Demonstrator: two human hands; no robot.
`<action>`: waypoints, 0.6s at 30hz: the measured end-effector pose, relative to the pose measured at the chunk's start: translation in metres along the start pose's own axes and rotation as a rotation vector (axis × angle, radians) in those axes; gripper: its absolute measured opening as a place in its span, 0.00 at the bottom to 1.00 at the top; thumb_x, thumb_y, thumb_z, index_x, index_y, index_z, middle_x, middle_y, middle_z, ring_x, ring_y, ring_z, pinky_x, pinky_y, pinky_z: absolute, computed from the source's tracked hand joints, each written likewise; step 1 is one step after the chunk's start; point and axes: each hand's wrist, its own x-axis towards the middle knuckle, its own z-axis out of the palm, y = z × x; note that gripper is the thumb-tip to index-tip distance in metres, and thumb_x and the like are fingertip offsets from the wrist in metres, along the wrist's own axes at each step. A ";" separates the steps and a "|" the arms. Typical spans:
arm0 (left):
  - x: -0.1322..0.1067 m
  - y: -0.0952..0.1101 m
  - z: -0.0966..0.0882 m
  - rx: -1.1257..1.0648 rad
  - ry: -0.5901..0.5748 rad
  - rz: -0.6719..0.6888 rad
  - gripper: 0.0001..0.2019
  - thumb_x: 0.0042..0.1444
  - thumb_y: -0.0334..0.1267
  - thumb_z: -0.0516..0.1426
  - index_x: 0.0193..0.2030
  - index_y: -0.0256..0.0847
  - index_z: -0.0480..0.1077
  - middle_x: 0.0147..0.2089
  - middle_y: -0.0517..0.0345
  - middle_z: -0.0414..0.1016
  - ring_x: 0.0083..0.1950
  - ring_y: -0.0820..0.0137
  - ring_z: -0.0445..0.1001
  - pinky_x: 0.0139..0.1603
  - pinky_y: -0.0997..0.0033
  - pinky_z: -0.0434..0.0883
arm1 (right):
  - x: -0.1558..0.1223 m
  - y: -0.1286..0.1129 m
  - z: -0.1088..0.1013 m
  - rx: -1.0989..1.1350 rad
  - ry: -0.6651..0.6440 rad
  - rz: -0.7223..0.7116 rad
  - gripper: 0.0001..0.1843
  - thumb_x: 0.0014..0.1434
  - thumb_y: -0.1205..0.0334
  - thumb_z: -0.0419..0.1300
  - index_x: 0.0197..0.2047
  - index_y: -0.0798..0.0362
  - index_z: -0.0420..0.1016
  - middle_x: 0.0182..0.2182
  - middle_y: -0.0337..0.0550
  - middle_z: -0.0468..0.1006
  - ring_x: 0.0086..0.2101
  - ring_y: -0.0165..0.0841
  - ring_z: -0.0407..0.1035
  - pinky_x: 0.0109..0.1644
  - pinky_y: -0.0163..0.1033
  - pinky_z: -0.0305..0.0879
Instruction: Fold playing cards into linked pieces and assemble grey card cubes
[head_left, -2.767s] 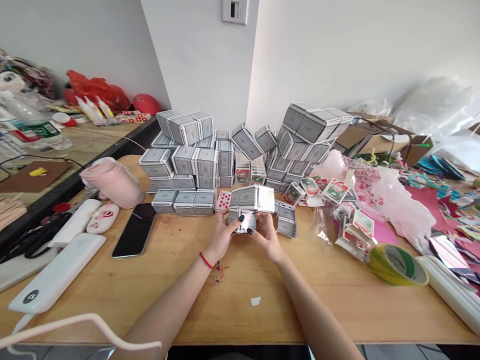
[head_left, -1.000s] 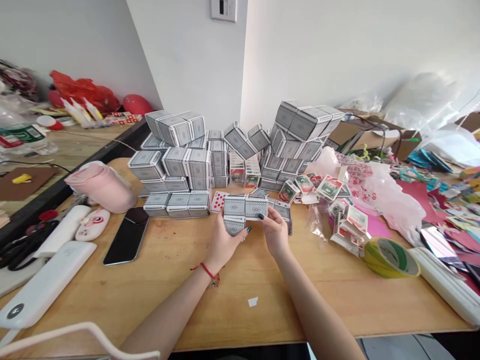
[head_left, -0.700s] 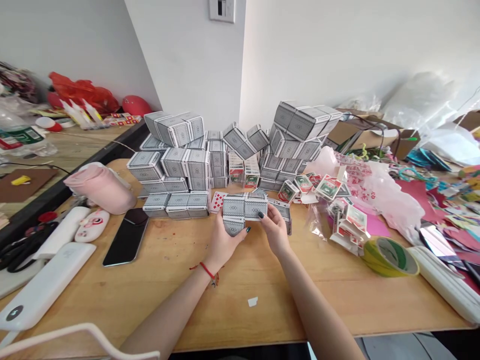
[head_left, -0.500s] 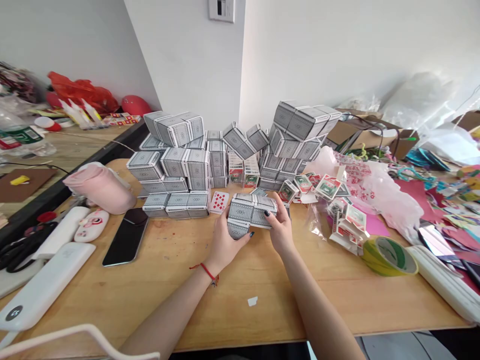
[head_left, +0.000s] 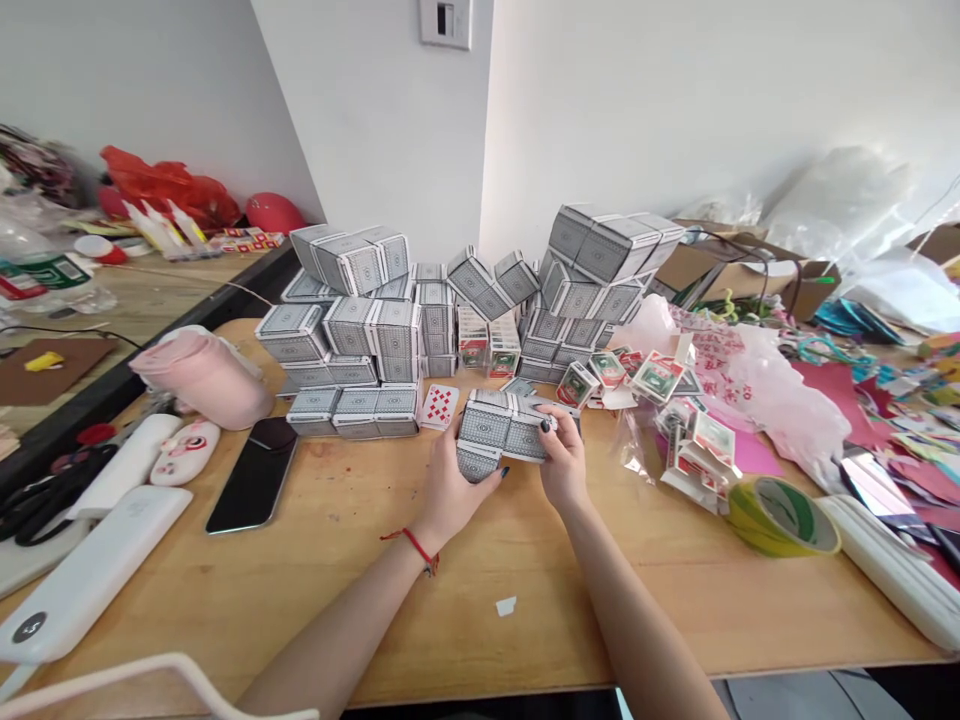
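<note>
Okay so the card block (head_left: 486, 424) is gray-patterned, white-edged, kinda stepped; left hand (head_left: 446, 496) and right hand (head_left: 564, 470) both grip it.

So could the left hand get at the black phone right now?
Probably yes: only tabletop seems to lie between the left hand and the black phone, though that hand holds the card block.

Black phone (head_left: 253, 475) lying flat beside a pink roll (head_left: 202, 375); white power bank (head_left: 97, 572) nearer the front; farther back at left, red plastic bag (head_left: 169, 190); high on the wall (head_left: 390, 130), white switch plate (head_left: 445, 22)
</note>
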 end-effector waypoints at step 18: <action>-0.001 -0.001 -0.001 0.031 0.016 0.022 0.39 0.42 0.39 0.64 0.61 0.44 0.51 0.58 0.46 0.59 0.61 0.55 0.59 0.60 0.52 0.58 | -0.002 -0.011 0.003 0.162 0.020 0.099 0.06 0.42 0.59 0.65 0.28 0.47 0.76 0.43 0.40 0.77 0.51 0.43 0.64 0.50 0.48 0.59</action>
